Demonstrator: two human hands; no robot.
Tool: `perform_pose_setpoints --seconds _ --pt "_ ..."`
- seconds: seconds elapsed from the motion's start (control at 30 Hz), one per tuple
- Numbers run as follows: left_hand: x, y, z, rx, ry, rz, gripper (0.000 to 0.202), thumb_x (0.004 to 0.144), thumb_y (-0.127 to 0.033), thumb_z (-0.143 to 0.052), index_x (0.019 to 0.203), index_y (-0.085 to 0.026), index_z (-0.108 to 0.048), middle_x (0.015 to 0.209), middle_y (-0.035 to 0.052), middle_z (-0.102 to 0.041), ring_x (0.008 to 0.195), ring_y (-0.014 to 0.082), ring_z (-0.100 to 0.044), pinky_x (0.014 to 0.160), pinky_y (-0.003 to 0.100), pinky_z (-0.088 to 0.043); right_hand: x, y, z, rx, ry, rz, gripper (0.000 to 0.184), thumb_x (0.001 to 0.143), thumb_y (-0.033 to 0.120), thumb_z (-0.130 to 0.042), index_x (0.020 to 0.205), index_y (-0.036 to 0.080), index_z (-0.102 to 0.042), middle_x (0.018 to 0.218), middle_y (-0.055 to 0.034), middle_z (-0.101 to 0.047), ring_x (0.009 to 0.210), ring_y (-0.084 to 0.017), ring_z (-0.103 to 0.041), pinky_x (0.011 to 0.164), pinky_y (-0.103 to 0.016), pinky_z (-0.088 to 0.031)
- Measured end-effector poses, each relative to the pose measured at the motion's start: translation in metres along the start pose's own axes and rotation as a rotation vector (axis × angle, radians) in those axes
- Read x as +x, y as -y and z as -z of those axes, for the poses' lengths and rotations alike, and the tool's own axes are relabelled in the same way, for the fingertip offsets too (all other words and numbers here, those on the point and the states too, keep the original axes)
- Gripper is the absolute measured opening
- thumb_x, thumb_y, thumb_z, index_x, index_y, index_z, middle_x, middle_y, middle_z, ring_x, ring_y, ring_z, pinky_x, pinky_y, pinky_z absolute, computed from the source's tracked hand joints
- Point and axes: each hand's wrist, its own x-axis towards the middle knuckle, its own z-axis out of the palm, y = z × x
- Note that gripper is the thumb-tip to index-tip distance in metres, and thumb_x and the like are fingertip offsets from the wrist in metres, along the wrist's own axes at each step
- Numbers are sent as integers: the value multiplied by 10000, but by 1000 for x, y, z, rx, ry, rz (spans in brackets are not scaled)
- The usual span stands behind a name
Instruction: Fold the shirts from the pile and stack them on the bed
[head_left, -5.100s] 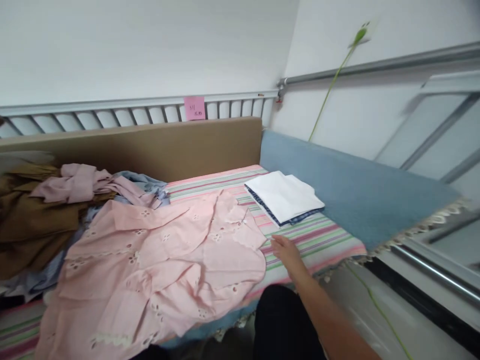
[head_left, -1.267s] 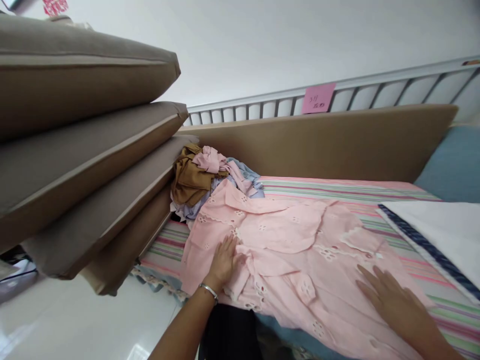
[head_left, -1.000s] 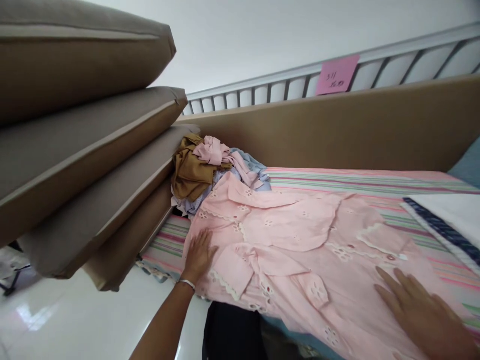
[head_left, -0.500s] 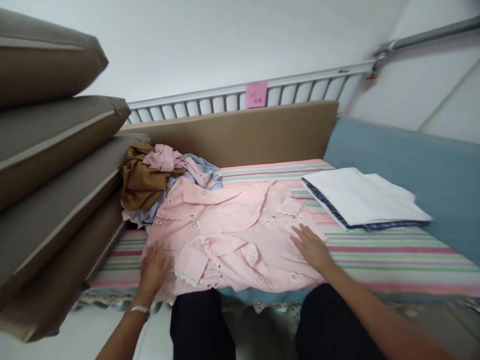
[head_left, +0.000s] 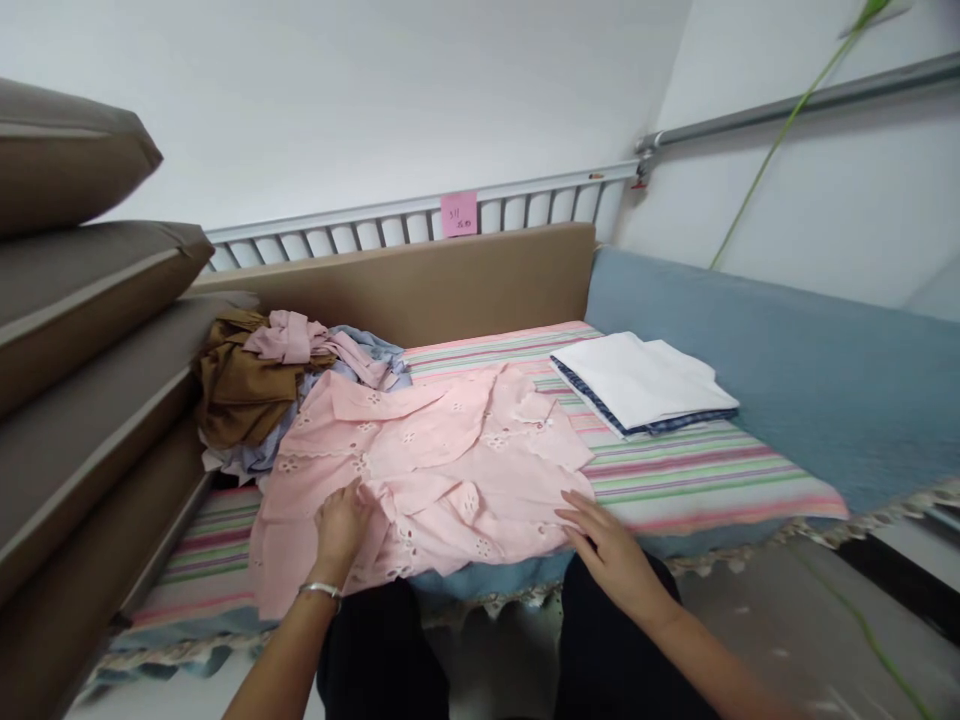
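A pink eyelet blouse (head_left: 442,460) lies spread on the striped bed cover (head_left: 675,475). My left hand (head_left: 341,525), a bracelet on its wrist, rests on the blouse's near left part beside a folded-in sleeve; its fingers curl on the cloth. My right hand (head_left: 607,545) lies flat with fingers stretched out at the blouse's near right hem, by the bed's front edge. Neither hand lifts the cloth.
A heap of crumpled clothes (head_left: 262,385), brown, pink and pale blue, sits behind the blouse at left. A folded white and navy stack (head_left: 645,385) lies to the right. Brown cushions (head_left: 82,330) are stacked at left, a blue blanket (head_left: 780,370) at right, a brown headboard (head_left: 450,280) behind.
My left hand slid right from the blouse's left edge onto the folded-in sleeve. My right hand drew back from the middle right to the near hem. The view swung right.
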Motion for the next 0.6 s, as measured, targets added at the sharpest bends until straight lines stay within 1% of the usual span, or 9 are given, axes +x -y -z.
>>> perform_pose_setpoints --seconds 0.07,0.13,0.23,0.3,0.33,0.4,0.47,0.53,0.6 --pt "4 0 7 -17 27 -40 265 811 -250 -451 941 -166 -665 896 108 -673 923 276 -600 859 425 -418 -9 15 5 36 7 -15 278 890 355 -465 1013 230 -681 1216 -95 -606 1156 -250 -539 984 -457 -454" --pt "-2 5 17 -112 -16 -136 213 809 -244 -470 848 -184 -670 905 95 -673 929 261 -596 879 416 -414 -17 27 8 77 13 -40 272 892 345 -468 1028 238 -678 1218 -91 -604 1148 -240 -546 980 -435 -462" --pt "-32 16 39 -346 -128 -315 205 828 -260 -483 940 -216 -649 1041 84 -667 1048 246 -570 980 430 -369 -25 39 8 160 35 -102 265 890 336 -471 1017 239 -682 1189 -87 -620 1111 -224 -571 967 -400 -474" --pt "-63 22 55 -454 -133 -378 215 835 -264 -498 1006 -253 -628 1086 57 -664 1079 225 -570 1062 448 -297 -27 42 3 238 49 -156 261 880 347 -479 990 237 -690 1135 -81 -648 1073 -215 -593 956 -382 -481" --pt "-79 23 63 -489 -114 -386 222 833 -263 -512 1026 -269 -621 1077 43 -670 1062 212 -584 1085 445 -273 -28 43 0 278 50 -190 261 872 357 -486 972 235 -694 1096 -77 -664 1045 -213 -607 944 -374 -487" --pt "-110 24 72 -546 -54 -380 213 817 -269 -551 1013 -285 -631 998 23 -693 980 191 -624 1085 406 -301 -28 44 -5 343 51 -276 258 844 385 -513 931 231 -702 1021 -71 -689 983 -215 -632 910 -362 -506" --pt "-136 20 74 -618 20 -339 187 805 -290 -575 973 -284 -656 927 26 -706 914 183 -646 995 329 -413 -27 45 -10 383 51 -371 260 799 412 -550 888 226 -707 967 -69 -703 932 -226 -649 873 -360 -521" --pt "-157 13 70 -716 115 -230 172 809 -327 -571 935 -272 -675 902 42 -710 862 179 -656 843 254 -494 -27 46 -13 430 68 -453 283 757 436 -567 871 218 -707 927 -69 -710 867 -235 -666 819 -359 -541" --pt "-173 5 65 -828 221 -76 202 818 -379 -553 905 -252 -683 878 54 -709 807 175 -657 721 215 -511 -28 47 -13 499 106 -523 325 732 462 -565 879 208 -703 894 -69 -712 781 -234 -680 740 -350 -561"
